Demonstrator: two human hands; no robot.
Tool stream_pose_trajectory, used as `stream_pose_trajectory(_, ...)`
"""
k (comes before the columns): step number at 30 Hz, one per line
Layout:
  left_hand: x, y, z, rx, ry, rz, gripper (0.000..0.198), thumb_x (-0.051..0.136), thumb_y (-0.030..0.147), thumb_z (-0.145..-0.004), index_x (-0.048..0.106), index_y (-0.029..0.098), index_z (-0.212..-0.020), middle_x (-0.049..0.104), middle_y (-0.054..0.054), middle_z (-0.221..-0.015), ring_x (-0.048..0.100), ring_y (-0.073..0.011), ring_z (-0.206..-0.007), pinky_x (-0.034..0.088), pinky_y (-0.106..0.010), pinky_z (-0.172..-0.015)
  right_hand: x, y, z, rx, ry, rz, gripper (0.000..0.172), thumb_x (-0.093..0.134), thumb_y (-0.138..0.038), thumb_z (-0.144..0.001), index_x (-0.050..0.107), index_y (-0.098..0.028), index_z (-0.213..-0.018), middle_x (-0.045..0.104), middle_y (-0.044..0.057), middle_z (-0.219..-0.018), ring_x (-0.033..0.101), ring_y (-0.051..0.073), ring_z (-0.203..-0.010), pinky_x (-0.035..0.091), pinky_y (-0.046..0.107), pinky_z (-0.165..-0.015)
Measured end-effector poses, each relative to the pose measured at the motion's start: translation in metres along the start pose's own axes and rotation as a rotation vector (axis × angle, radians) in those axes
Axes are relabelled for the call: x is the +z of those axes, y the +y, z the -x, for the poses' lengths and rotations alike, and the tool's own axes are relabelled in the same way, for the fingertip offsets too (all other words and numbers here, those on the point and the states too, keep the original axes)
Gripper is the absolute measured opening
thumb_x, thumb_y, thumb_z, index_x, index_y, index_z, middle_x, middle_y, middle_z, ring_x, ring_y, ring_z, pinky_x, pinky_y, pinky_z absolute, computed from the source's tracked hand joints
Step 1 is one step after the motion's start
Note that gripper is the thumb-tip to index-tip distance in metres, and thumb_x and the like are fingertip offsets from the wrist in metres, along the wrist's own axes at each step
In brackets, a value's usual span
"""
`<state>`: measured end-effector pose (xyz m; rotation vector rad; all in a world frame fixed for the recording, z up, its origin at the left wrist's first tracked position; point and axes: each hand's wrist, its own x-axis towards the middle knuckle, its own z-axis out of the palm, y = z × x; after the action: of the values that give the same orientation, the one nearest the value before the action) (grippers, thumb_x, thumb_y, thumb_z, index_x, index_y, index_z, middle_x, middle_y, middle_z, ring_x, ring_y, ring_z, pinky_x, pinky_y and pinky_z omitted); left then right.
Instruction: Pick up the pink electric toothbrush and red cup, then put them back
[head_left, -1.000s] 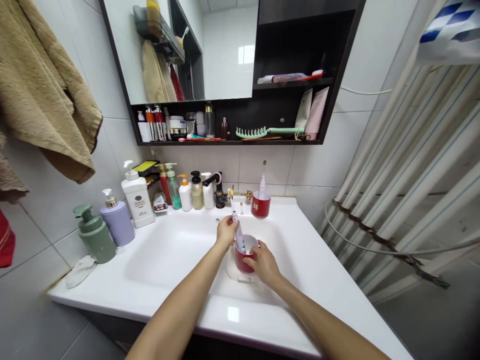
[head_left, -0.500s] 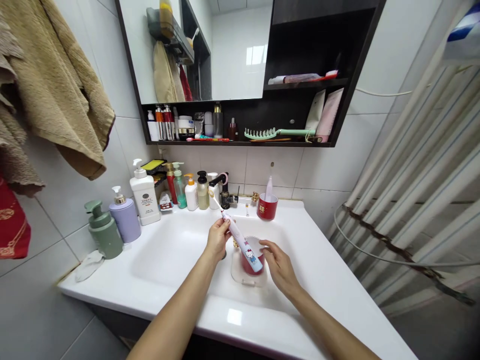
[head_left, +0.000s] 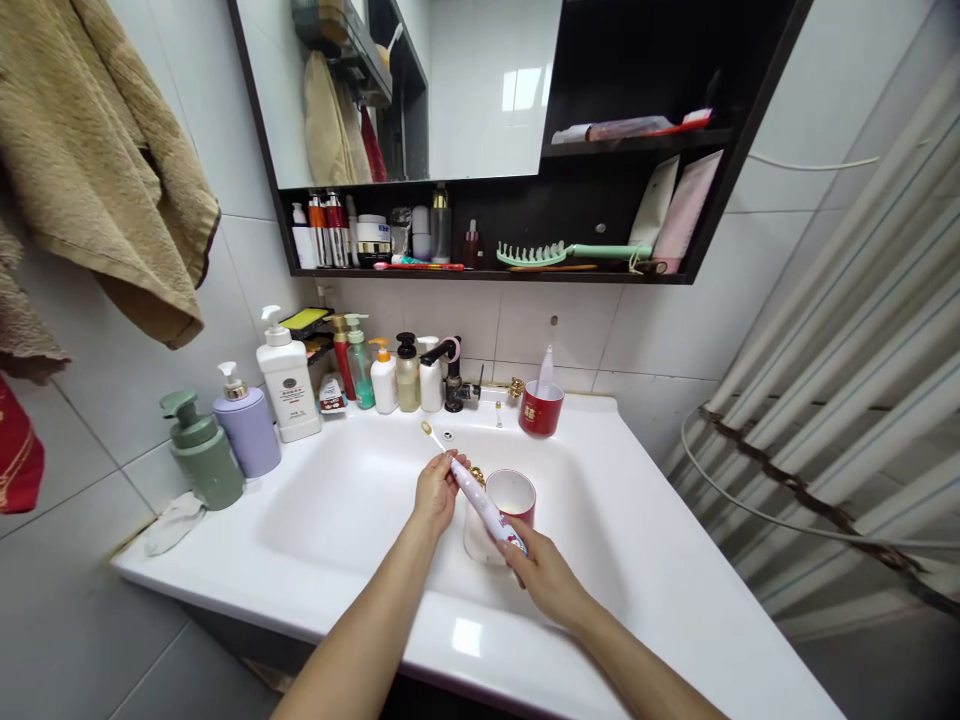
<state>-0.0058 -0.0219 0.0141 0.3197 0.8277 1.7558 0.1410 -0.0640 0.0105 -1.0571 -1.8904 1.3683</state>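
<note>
An electric toothbrush [head_left: 477, 497] with a pale pink-white handle and a cartoon print slants over the sink, brush head up and to the left. My left hand [head_left: 437, 490] has its fingers at the upper end of the handle, just below the brush neck. Around the lower end, my right hand [head_left: 546, 572] is closed, partly covering the print. Behind the handle a red cup [head_left: 523, 502] with a white inside stands on a clear tray [head_left: 474, 538] in the basin. The handle hides part of the cup.
A black faucet [head_left: 453, 372] rises behind the white sink [head_left: 337, 520]. Beside it, another red cup [head_left: 541, 412] holds a second toothbrush. Pump bottles [head_left: 289, 392] line the left and back rim. Above hangs a dark mirror cabinet [head_left: 600, 200]; a curtain [head_left: 840, 400] hangs at the right.
My right hand has moved from beside the red cup to the toothbrush and closed on its lower end. The toothbrush has shifted slightly down. The camera view has moved a little.
</note>
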Motion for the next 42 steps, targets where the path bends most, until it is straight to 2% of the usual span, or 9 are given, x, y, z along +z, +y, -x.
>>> stream_pose_trajectory(4,0.0,0.001,-0.002,-0.017,0.03,0.035,0.007,0.045,0.01,-0.066,0.049,0.013,-0.062,0.053,0.0,-0.054,0.053,-0.0079,-0.053,0.043,-0.021,-0.062,0.002,-0.001,-0.001,0.139,-0.117,-0.108,0.028,0.03,-0.039,-0.072,0.043,-0.016,-0.079,0.036,-0.006,-0.052,0.029,0.004,-0.035,0.026,0.019,-0.036)
stream_pose_trajectory(9,0.002,0.001,-0.002,0.007,0.059,0.05,0.009,0.044,0.009,-0.067,0.049,0.013,-0.061,0.052,0.0,-0.053,0.053,-0.008,-0.052,0.043,-0.022,-0.063,0.006,-0.003,0.0,-0.025,0.072,0.129,0.031,0.038,-0.035,-0.069,0.043,-0.018,-0.095,0.048,-0.001,-0.064,0.043,0.011,-0.054,0.034,0.023,-0.051)
stream_pose_trajectory(13,0.0,0.001,-0.004,0.015,0.076,0.059,0.01,0.043,0.009,-0.067,0.049,0.013,-0.061,0.051,0.001,-0.052,0.052,-0.007,-0.051,0.042,-0.02,-0.062,0.008,-0.003,0.001,0.077,-0.022,0.101,0.031,0.033,-0.037,-0.071,0.044,-0.016,-0.09,0.041,-0.003,-0.053,0.035,0.008,-0.042,0.031,0.021,-0.041)
stream_pose_trajectory(20,-0.004,0.0,-0.009,-0.019,0.065,-0.013,0.007,0.042,0.01,-0.067,0.048,0.012,-0.065,0.051,0.0,-0.052,0.053,-0.0084,-0.05,0.043,-0.021,-0.057,0.006,0.001,0.004,0.072,0.006,0.097,0.03,0.034,-0.038,-0.071,0.045,-0.017,-0.09,0.04,-0.004,-0.052,0.034,0.007,-0.041,0.03,0.02,-0.04)
stream_pose_trajectory(24,0.005,0.0,-0.017,-0.04,0.091,-0.172,0.005,0.04,0.01,-0.069,0.046,0.012,-0.069,0.051,-0.001,-0.053,0.052,-0.007,-0.049,0.042,-0.02,-0.055,-0.003,-0.001,0.004,0.079,0.034,0.133,0.03,0.034,-0.038,-0.07,0.046,-0.018,-0.088,0.041,-0.003,-0.052,0.035,0.008,-0.041,0.03,0.02,-0.041)
stream_pose_trajectory(29,0.03,-0.001,-0.041,-0.117,0.062,-0.413,0.003,0.045,0.014,-0.067,0.044,0.011,-0.066,0.054,-0.004,-0.053,0.051,-0.009,-0.044,0.041,-0.022,-0.047,-0.024,-0.001,0.005,0.047,0.026,0.107,0.031,0.035,-0.038,-0.071,0.045,-0.018,-0.092,0.037,-0.004,-0.052,0.034,0.008,-0.043,0.03,0.02,-0.043)
stream_pose_trajectory(32,0.045,-0.007,-0.062,-0.16,0.055,-0.569,0.005,0.049,0.014,-0.064,0.045,0.011,-0.061,0.055,-0.006,-0.051,0.05,-0.0105,-0.041,0.039,-0.023,-0.044,-0.035,0.003,0.004,0.028,0.073,0.067,0.033,0.032,-0.038,-0.072,0.042,-0.018,-0.096,0.032,-0.005,-0.051,0.031,0.007,-0.042,0.027,0.019,-0.041)
stream_pose_trajectory(36,0.06,-0.023,-0.095,-0.13,0.097,-0.775,0.009,0.05,0.013,-0.062,0.045,0.012,-0.054,0.053,-0.005,-0.047,0.051,-0.0118,-0.043,0.04,-0.023,-0.045,-0.043,0.008,0.001,0.004,0.129,0.079,0.032,0.031,-0.037,-0.073,0.042,-0.018,-0.097,0.033,-0.004,-0.052,0.031,0.007,-0.044,0.027,0.02,-0.042)
stream_pose_trajectory(42,0.073,-0.039,-0.144,-0.046,0.17,-1.083,0.009,0.052,0.014,-0.058,0.047,0.014,-0.051,0.054,-0.006,-0.049,0.055,-0.017,-0.054,0.04,-0.025,-0.049,-0.048,0.011,-0.003,-0.034,0.097,0.054,0.031,0.032,-0.034,-0.074,0.041,-0.018,-0.098,0.039,-0.002,-0.057,0.033,0.008,-0.046,0.029,0.019,-0.042)
